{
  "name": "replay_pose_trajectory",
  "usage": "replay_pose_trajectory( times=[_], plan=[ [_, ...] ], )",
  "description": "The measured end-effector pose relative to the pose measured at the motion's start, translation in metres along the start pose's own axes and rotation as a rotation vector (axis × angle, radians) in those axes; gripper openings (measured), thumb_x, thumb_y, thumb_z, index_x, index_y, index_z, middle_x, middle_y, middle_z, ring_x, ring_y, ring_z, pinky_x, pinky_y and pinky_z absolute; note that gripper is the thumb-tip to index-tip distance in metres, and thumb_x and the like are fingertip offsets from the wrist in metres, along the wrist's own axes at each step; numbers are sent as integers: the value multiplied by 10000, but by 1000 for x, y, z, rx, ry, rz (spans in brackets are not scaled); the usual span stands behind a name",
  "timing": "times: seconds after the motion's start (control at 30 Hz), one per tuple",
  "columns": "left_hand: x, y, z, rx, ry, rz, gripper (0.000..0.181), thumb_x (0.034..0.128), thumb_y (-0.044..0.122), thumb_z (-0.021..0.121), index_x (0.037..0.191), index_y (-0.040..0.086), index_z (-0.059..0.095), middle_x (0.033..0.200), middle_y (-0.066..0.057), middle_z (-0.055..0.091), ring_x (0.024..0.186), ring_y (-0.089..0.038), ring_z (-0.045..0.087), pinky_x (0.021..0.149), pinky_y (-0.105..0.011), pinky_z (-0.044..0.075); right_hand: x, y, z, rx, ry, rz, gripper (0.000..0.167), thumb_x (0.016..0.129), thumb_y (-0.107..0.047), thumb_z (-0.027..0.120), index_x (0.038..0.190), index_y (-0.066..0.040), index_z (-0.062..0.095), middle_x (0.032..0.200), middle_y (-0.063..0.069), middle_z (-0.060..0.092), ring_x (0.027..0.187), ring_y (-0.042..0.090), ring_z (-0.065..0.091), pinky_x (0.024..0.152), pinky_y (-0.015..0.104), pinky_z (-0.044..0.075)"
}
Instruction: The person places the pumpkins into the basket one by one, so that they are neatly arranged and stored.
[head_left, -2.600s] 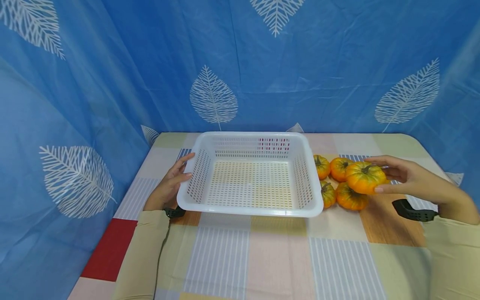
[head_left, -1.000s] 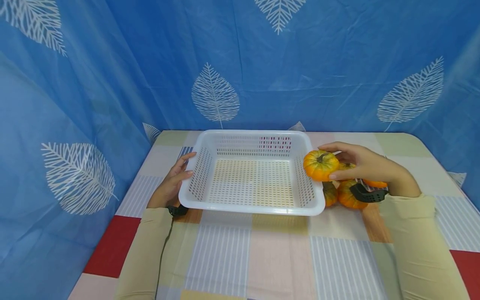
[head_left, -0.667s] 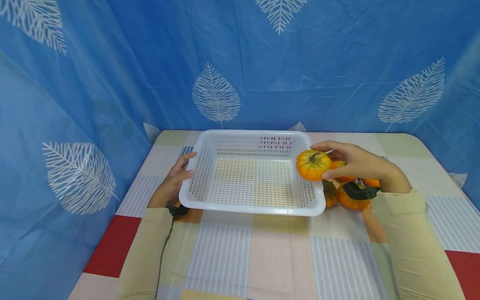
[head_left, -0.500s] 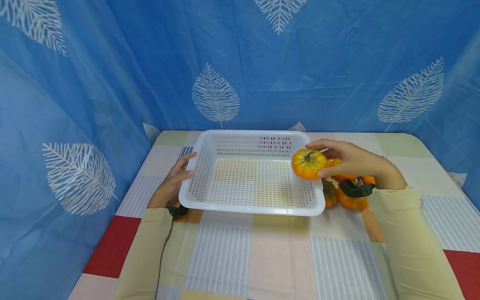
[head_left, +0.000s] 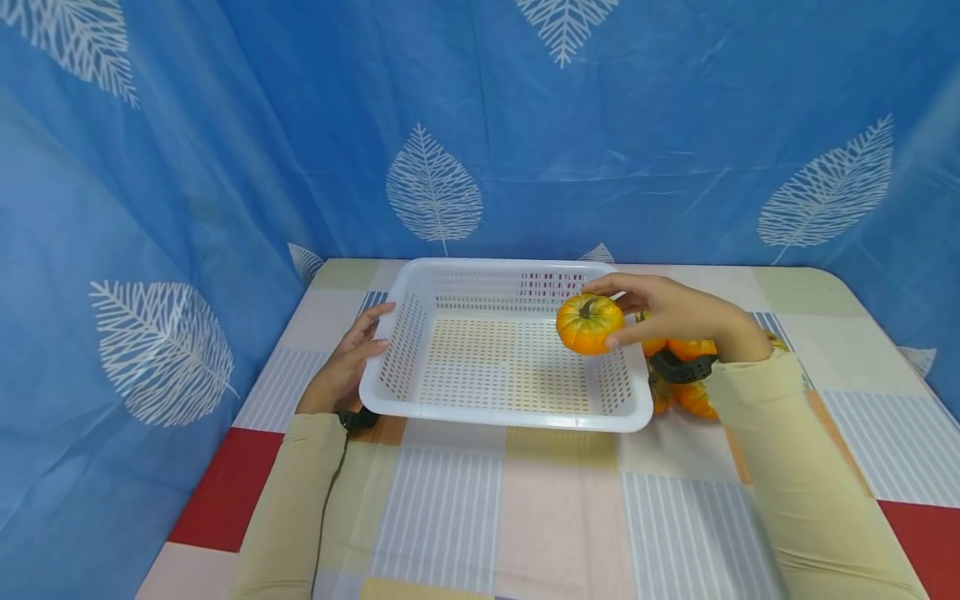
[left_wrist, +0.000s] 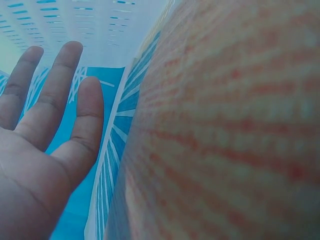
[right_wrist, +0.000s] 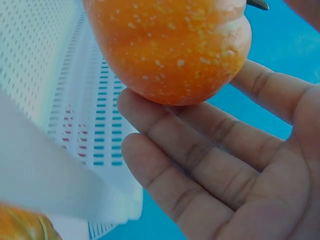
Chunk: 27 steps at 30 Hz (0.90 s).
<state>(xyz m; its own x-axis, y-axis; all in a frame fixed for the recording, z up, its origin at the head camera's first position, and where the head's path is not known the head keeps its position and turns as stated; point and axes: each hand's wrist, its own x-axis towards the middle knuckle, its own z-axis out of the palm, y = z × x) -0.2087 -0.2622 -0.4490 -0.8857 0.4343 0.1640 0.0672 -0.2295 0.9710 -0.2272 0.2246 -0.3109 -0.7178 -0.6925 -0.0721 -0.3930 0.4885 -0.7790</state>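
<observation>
A small orange-and-yellow pumpkin (head_left: 589,324) with a dark stem is held by my right hand (head_left: 660,310), over the right part of a white plastic basket (head_left: 480,421). Thumb and fingers grip the pumpkin's right side; in the right wrist view fingertips lie under the pumpkin (right_wrist: 170,50). The perforated basket stands on the table, with no pumpkin inside. My left hand (head_left: 347,360) touches the basket's left rim, its fingers spread and nearly straight. In the left wrist view, the fingers of the left hand (left_wrist: 45,130) point toward the pale basket wall (left_wrist: 100,25).
Several more pumpkins (head_left: 693,400) sit on the table just right of the basket, partly hidden beneath my right forearm. A patchwork cloth (head_left: 562,517) covers the table. Blue curtain (head_left: 525,167) with white leaves hangs behind and on the left.
My right hand has lifted the pumpkin from the group at the right and carried it left, across the basket's right rim. The left hand has stayed at the left rim.
</observation>
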Motion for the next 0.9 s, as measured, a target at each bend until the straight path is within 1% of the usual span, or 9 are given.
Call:
replay_pose_trajectory(
  times=[0.1, 0.17, 0.27, 0.33, 0.43, 0.57, 0.73, 0.9],
  plan=[
    [0, 0, 0, -4, 6, -8, 558, 1058, 41, 474, 1514, 362, 490, 1460, -10, 470, 1179, -155, 607, 886, -307, 599, 7, -1, 3, -4, -9, -13, 683, 947, -80, 828, 1542, 25, 509, 1517, 227, 557, 1276, 382, 663, 1058, 362, 549],
    [0, 1, 1, -1, 9, -13, 558, 1056, 46, 477, 1511, 369, 490, 1461, -6, 472, 1176, -156, 609, 881, -311, 603, 11, -1, 4, -10, -14, -18, 681, 944, -87, 834, 1536, 27, 516, 1515, 230, 561, 1277, 393, 662, 1062, 417, 557],
    [0, 0, 0, 5, 9, -13, 552, 1060, 52, 480, 1512, 369, 484, 1464, -8, 468, 1176, -159, 609, 879, -314, 604, 17, -3, 7, -24, -17, -17, 689, 943, -114, 841, 1539, 14, 522, 1528, 221, 560, 1302, 401, 647, 1095, 502, 529],
    [-1, 0, 0, 0, 5, -14, 548, 1067, 59, 478, 1520, 368, 477, 1466, -5, 469, 1178, -163, 609, 881, -318, 605, 21, -4, 8, -23, -19, -19, 698, 941, -116, 843, 1544, 18, 517, 1542, 224, 550, 1312, 405, 638, 1109, 534, 510],
    [-1, 0, -1, -15, -2, -13, 545, 1073, 61, 472, 1524, 367, 470, 1460, -6, 470, 1172, -163, 609, 881, -320, 605, 28, -5, 9, -9, -23, -35, 700, 947, -87, 830, 1552, 33, 500, 1545, 233, 540, 1301, 392, 640, 1123, 536, 495],
    [-1, 1, -1, -12, -11, -14, 545, 1073, 62, 471, 1525, 367, 466, 1466, -20, 457, 1179, -168, 603, 887, -324, 603, 37, -3, 10, 7, -29, -50, 699, 957, -63, 811, 1566, 35, 483, 1547, 231, 535, 1273, 355, 649, 1122, 494, 506],
    [-1, 3, 0, 13, -10, -24, 549, 1077, 81, 479, 1536, 381, 446, 1506, -44, 417, 1196, -184, 601, 893, -342, 613, 49, -1, 14, 29, -21, -25, 711, 962, -77, 810, 1580, 19, 472, 1555, 226, 526, 1284, 366, 638, 1094, 450, 535],
    [-1, 4, 0, 16, -25, -11, 544, 1084, 87, 481, 1545, 374, 435, 1497, -53, 421, 1188, -183, 615, 890, -350, 618, 63, 1, 19, 70, -20, -14, 708, 970, -58, 794, 1587, 25, 456, 1547, 245, 527, 1300, 393, 617, 1110, 481, 522]
  ],
)
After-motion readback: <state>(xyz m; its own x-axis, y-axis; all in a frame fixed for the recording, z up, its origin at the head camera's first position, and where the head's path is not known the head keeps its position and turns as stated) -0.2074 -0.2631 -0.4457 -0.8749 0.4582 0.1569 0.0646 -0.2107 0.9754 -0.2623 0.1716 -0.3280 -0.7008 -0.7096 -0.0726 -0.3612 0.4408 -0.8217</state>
